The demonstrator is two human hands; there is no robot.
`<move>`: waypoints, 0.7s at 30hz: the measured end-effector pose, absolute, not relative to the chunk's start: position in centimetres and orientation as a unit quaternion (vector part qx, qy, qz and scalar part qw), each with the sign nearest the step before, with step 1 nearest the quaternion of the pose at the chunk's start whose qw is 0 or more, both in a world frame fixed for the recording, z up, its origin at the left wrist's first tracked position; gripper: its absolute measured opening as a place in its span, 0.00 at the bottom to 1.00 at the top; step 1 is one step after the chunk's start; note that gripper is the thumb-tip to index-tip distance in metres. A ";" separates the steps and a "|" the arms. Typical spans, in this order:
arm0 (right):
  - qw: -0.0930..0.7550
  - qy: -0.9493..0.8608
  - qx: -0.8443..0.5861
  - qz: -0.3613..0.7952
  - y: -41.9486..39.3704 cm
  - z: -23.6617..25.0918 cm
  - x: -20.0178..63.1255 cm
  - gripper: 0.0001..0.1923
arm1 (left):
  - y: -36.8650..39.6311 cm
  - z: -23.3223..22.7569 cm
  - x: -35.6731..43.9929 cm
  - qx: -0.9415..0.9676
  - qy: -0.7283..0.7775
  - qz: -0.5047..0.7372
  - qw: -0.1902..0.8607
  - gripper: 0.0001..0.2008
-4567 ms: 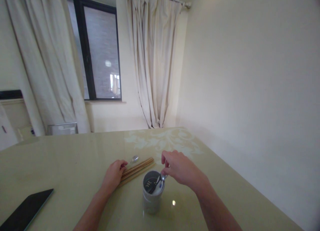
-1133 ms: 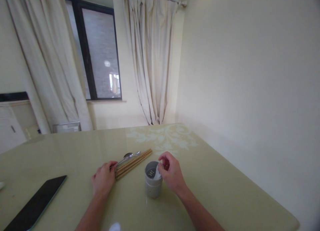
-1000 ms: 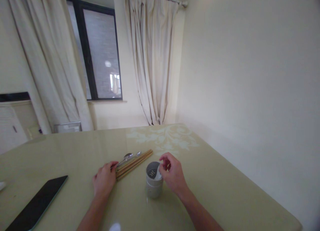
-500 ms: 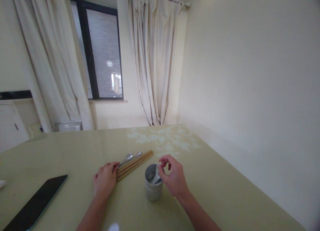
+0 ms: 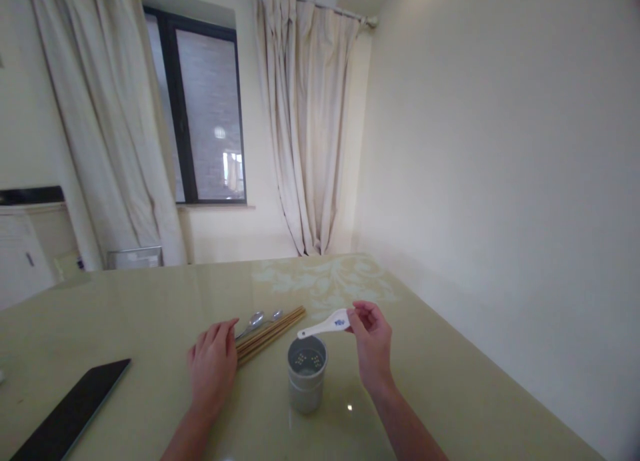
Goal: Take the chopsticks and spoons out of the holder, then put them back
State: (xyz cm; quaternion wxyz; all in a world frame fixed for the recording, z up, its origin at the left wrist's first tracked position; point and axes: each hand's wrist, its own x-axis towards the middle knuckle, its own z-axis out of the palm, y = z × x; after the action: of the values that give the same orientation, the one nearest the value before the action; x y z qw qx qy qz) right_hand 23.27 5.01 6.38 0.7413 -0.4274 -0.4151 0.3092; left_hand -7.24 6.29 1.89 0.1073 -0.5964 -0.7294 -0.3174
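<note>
Between the thumb and fingers of my right hand (image 5: 373,341) is a white ceramic soup spoon (image 5: 327,324) with a blue pattern, gripped by its bowl end. Its handle points left, above the rim of a grey utensil holder (image 5: 306,381). That holder stands upright, with small drain holes showing inside its bottom. My left hand (image 5: 214,361) lies at the near end of a bundle of wooden chopsticks (image 5: 270,336), fingers stretched out over it; its thumb is hard to make out. Just behind the chopsticks lie metal spoons (image 5: 256,319), their handles partly hidden.
A dark flat tablet-like slab (image 5: 73,408) lies on the glossy pale green table (image 5: 165,308) at the left. A white wall (image 5: 475,201) runs along the table's right side. Curtains (image 5: 315,128) and a window stand beyond the far edge.
The soup spoon has come up out of the holder, moving right and upward in my right hand, and now lies nearly level. My left hand stays by the chopsticks, its fingers slightly raised.
</note>
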 end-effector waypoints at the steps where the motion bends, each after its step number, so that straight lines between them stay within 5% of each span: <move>1: 0.747 -0.393 -0.430 0.320 5.4 6.0 23.5 0.19 | 6.1 2.1 -6.6 -0.610 -0.708 -0.338 0.117 0.22; 5: 0.736 -0.358 -0.454 0.351 6.5 4.4 23.4 0.20 | 5.4 2.0 -3.6 -0.684 -0.595 -0.397 0.145 0.20; 13: 0.678 -0.399 -0.464 0.408 6.8 2.4 20.0 0.19 | 4.5 0.8 -1.4 -0.830 -0.421 -0.318 0.181 0.20; 21: 0.634 -0.422 -0.448 0.468 6.7 2.3 19.7 0.20 | 5.9 1.2 -5.2 -0.801 -0.502 -0.290 0.150 0.25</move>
State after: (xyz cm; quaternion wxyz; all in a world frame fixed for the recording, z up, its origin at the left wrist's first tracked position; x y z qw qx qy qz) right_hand 19.72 6.68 2.26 0.6339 -0.4484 -0.4223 0.4678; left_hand -5.18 5.86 1.16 0.1504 -0.8007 -0.5021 -0.2901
